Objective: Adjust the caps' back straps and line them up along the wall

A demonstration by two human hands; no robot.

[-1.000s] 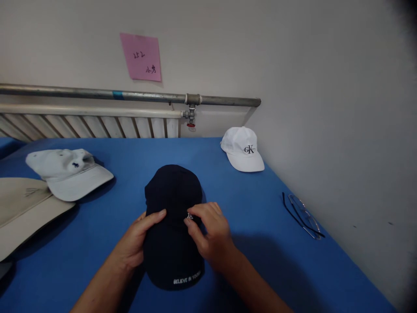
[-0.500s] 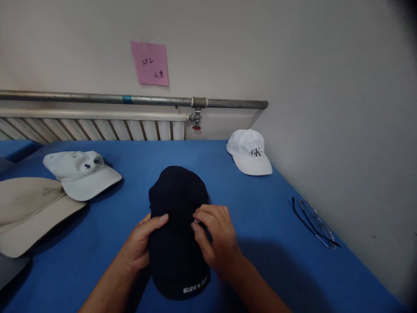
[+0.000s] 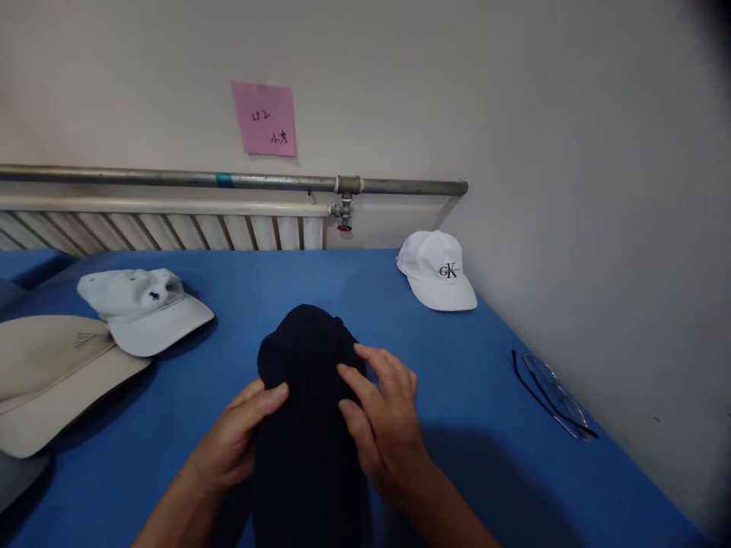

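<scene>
A dark navy cap [image 3: 308, 411] is held in front of me, crown away and brim toward me, its brim running down to the lower frame edge. My left hand [image 3: 234, 430] grips its left side, thumb on top and fingers hidden beneath. On the cap's right side rests my right hand [image 3: 388, 418], fingers apart, the tips touching the dark fabric. No lettering on the cap shows from here.
To the left lie a pale cap [image 3: 145, 304] with a small horse logo, a beige cap [image 3: 51, 373] and part of a grey cap [image 3: 20, 479]. A white cap [image 3: 437, 270] and eyeglasses [image 3: 553, 396] lie right on the blue surface [image 3: 474, 365]. Behind runs a pipe [image 3: 274, 181].
The navy cap has tilted, so its brim lettering no longer shows. My right hand has let go of its pinch near a small light detail and spread its fingers on the cap.
</scene>
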